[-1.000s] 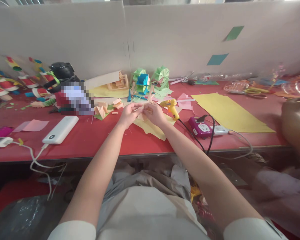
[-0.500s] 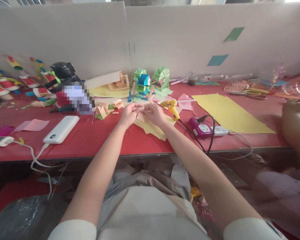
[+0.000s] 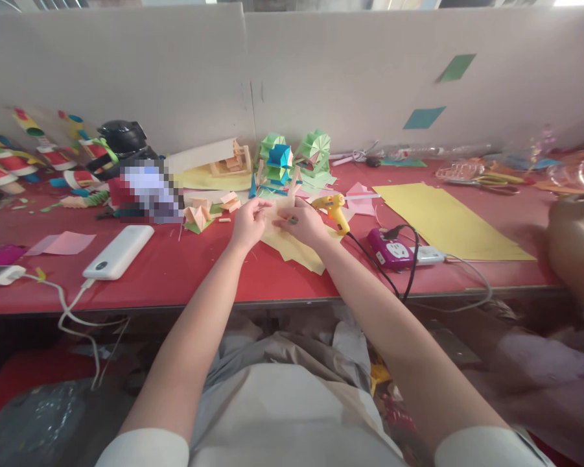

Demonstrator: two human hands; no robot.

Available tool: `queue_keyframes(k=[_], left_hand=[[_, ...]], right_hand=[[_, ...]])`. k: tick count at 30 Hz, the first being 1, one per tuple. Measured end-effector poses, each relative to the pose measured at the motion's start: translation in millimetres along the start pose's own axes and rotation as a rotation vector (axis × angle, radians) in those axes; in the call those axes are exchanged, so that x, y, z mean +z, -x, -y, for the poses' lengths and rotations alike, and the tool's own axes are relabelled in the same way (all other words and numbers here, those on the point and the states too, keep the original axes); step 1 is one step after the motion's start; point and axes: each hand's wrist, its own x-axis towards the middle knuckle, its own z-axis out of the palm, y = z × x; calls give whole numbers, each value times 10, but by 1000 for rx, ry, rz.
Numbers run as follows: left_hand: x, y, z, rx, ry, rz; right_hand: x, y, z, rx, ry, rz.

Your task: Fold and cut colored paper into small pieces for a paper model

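Note:
My left hand (image 3: pixel 249 224) is over the yellow paper pieces, its index finger stretched to the right and apart from the thumb; I see nothing in it. Facing it from the right, my right hand (image 3: pixel 305 222) has curled fingers closed around a small greenish piece (image 3: pixel 293 220), too small to name. Below both hands lie cut yellow paper sheets (image 3: pixel 299 251). Just beyond stands a folded-paper model with a blue pleated wheel (image 3: pixel 279 157) and green pleated wheels (image 3: pixel 315 144). A yellow hot glue gun (image 3: pixel 338 214) lies beside my right hand.
A purple power socket (image 3: pixel 390 250) with cables is right of the glue gun, near a large yellow sheet (image 3: pixel 457 220). To the left are a white power bank (image 3: pixel 120 251), folded peach paper pieces (image 3: pixel 198 215) and a black-lidded bottle (image 3: pixel 124 136). Another person's arm (image 3: pixel 573 243) rests far right.
My fingertips, together before, have drawn slightly apart. My right hand has turned, so the small greenish piece shows at its fingers. The things on the table have stayed in place.

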Motion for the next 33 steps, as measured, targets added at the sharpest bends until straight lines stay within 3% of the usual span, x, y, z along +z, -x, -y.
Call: queue_keyframes(k=[4, 13, 21, 27, 33], left_hand=[[14, 49, -61, 93, -51, 37], [1, 41, -62, 108, -58, -10], [-21, -38, -33, -58, 104, -111], [-11, -65, 12, -250, 300, -117], [-6, -67, 30, -260, 339, -105]], right_hand=[[0, 18, 13, -3, 101, 1], [26, 16, 33, 83, 112, 18], [72, -15, 10, -60, -283, -106], [71, -13, 103, 89, -637, -93], [63, -45, 119, 214, -831, -13]])
